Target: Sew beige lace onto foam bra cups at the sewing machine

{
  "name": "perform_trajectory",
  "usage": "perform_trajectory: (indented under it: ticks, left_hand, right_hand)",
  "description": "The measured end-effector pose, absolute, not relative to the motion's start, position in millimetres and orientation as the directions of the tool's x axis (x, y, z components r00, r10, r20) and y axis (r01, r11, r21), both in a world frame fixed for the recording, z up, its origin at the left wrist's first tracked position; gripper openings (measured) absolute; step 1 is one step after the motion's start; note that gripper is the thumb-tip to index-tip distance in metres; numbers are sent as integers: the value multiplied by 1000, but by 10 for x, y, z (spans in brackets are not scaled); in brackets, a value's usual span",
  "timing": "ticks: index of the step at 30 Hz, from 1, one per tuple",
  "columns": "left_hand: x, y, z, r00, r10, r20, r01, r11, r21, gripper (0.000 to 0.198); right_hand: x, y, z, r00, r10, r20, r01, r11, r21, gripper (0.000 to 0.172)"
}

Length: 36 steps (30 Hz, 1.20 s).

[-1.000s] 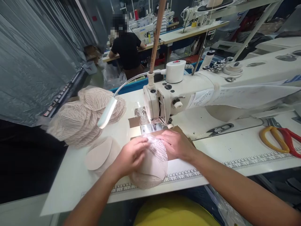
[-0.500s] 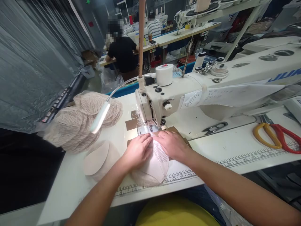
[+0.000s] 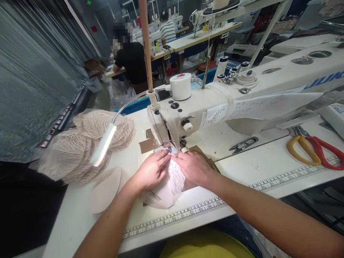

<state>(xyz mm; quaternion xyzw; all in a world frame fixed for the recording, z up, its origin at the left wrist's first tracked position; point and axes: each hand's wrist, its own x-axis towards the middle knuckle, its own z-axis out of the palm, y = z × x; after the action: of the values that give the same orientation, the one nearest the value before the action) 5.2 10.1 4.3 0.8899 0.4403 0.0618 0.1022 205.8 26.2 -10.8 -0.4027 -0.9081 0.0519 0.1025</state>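
Observation:
A pale lace fabric piece (image 3: 176, 175) with a smooth lining lies under the lit needle area of the white sewing machine (image 3: 168, 123). My left hand (image 3: 152, 170) holds its left side, fingers together and bent over the cloth beside the presser foot. On the other side, my right hand (image 3: 195, 167) grips the lace near its top edge, fingertips almost meeting the left ones. The needle tip and the fabric's front edge are mostly hidden by my fingers. Left of my left forearm rests a smooth beige cup-shaped piece (image 3: 104, 191).
Lace pieces (image 3: 72, 154) are heaped at the left, under a bendable lamp (image 3: 103, 143). Thread snips (image 3: 244, 144) and scissors with yellow and red handles (image 3: 311, 154) lie right. A printed ruler (image 3: 188, 214) runs along the front edge. Beyond, a person in black (image 3: 131, 62) sits at another table.
The whole view has shifted slightly, so the machine and table appear further left. Both hands keep hold of the lace piece by the needle, and its loose end lies a little closer to the machine.

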Motion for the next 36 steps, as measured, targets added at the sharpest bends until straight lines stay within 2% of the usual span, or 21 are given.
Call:
perform_trajectory:
  ticks: [5, 9, 16, 26, 31, 34, 36]
  left_hand:
    - [-51, 132, 43, 621, 783, 21, 758, -607, 237, 57]
    - [-50, 88, 46, 594, 804, 36, 780, -586, 221, 56]
    - [-28, 50, 46, 574, 819, 11, 803, -566, 186, 55]
    - [-31, 62, 66, 557, 831, 1, 814, -546, 199, 56]
    - [10, -59, 117, 546, 834, 79, 820, -552, 153, 45]
    - [105, -214, 176, 551, 822, 143, 804, -569, 175, 35]
    - [183, -306, 189, 538, 832, 134, 812, -554, 183, 27]
  right_hand:
    - [2113, 263, -147, -717, 661, 223, 623, 750, -221, 26]
    - [2133, 262, -199, -693, 671, 265, 613, 741, -275, 26]
    - [2101, 249, -183, -695, 680, 235, 638, 733, -235, 27]
    - [2095, 239, -176, -690, 687, 228, 636, 726, -262, 27]
    - [2159, 267, -153, -658, 709, 255, 615, 701, -362, 30]
    - [2203, 287, -176, -622, 727, 292, 616, 684, -392, 32]
    - [2220, 296, -195, -617, 727, 301, 614, 684, -393, 31]
